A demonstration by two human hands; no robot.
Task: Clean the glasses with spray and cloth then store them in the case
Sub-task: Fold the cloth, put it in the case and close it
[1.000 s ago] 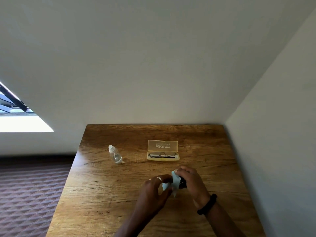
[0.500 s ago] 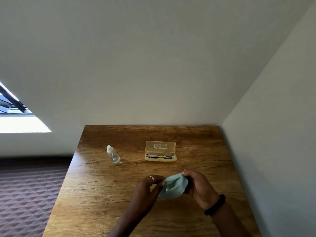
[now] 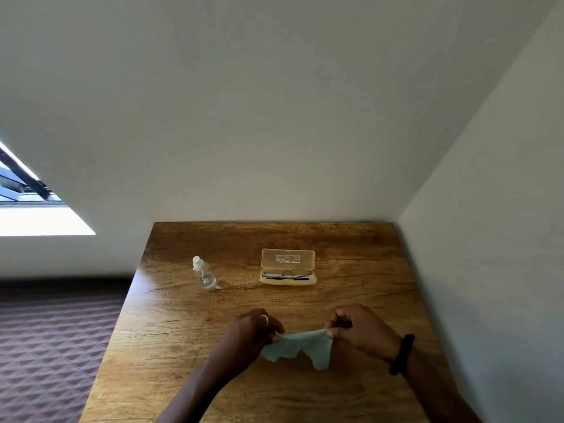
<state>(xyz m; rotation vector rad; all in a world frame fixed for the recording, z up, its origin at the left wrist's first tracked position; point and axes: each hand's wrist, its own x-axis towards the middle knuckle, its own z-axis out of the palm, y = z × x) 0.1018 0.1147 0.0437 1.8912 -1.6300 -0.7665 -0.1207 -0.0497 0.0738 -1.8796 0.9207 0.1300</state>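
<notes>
Both grips pinch cloth (image 3: 300,346): my left hand (image 3: 254,334) on one top corner, my right hand (image 3: 358,329) on other. Cloth soft, light, floppy, hangs over worktop (image 3: 351,392). Hold by corners. Glasses (image 3: 288,274) thin, easy to break, lie in open case (image 3: 287,260). Spray bottle (image 3: 204,273) stands left of case. Wood worktop in white corner.

Single head-worn wide-angle view, facing forward and down over the desk (image 3: 274,300) from its near edge toward the far wall (image 3: 274,117); hands close, low in frame.
</notes>
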